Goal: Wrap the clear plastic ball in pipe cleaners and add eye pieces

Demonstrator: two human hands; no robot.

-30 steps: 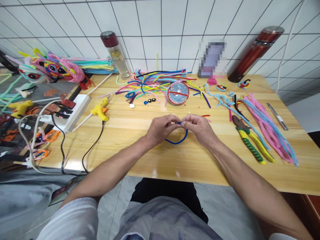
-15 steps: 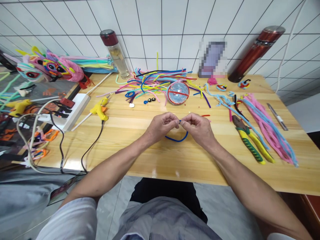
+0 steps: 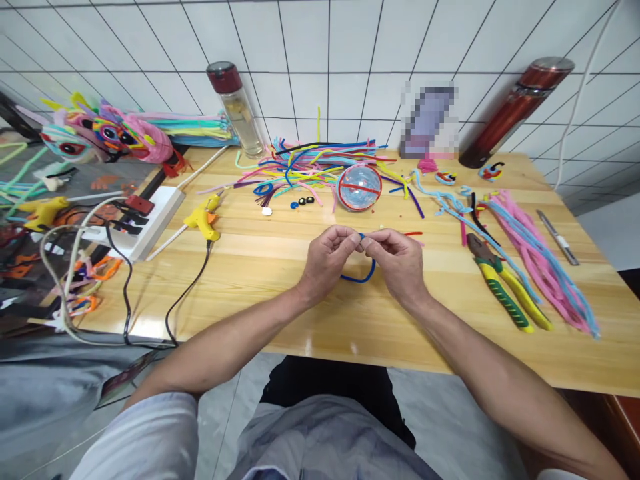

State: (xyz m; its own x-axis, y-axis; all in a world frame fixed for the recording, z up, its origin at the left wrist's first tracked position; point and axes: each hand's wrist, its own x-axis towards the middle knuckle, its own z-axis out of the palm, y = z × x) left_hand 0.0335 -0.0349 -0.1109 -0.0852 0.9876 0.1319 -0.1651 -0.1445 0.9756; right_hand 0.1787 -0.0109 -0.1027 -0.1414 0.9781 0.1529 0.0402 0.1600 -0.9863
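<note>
A blue pipe cleaner point(image 3: 361, 278) is pinched between the fingertips of both my hands, over the middle of the table. My left hand point(image 3: 330, 257) grips it from the left, thumb against fingers. From the right, my right hand point(image 3: 397, 260) pinches it close by, the fingertips nearly touching. Part of the pipe cleaner curves down in a loop below the hands; the rest is hidden by the fingers. Just beyond them sits a clear round container point(image 3: 359, 188) with red bands. A short red piece point(image 3: 414, 233) lies beside my right hand.
Loose pipe cleaners point(image 3: 310, 163) spread along the wall. A yellow glue gun point(image 3: 204, 219) and a power strip point(image 3: 159, 223) with cables lie left. Pliers point(image 3: 500, 283), a pink and blue bundle point(image 3: 540, 267) and a craft knife point(image 3: 557, 237) are right. A glass bottle point(image 3: 243, 120) and red flask point(image 3: 515, 113) stand behind.
My fingertips have drawn closer together on the blue pipe cleaner. The loop below has become narrower, its left side shifting right. The whole view has shifted slightly.
</note>
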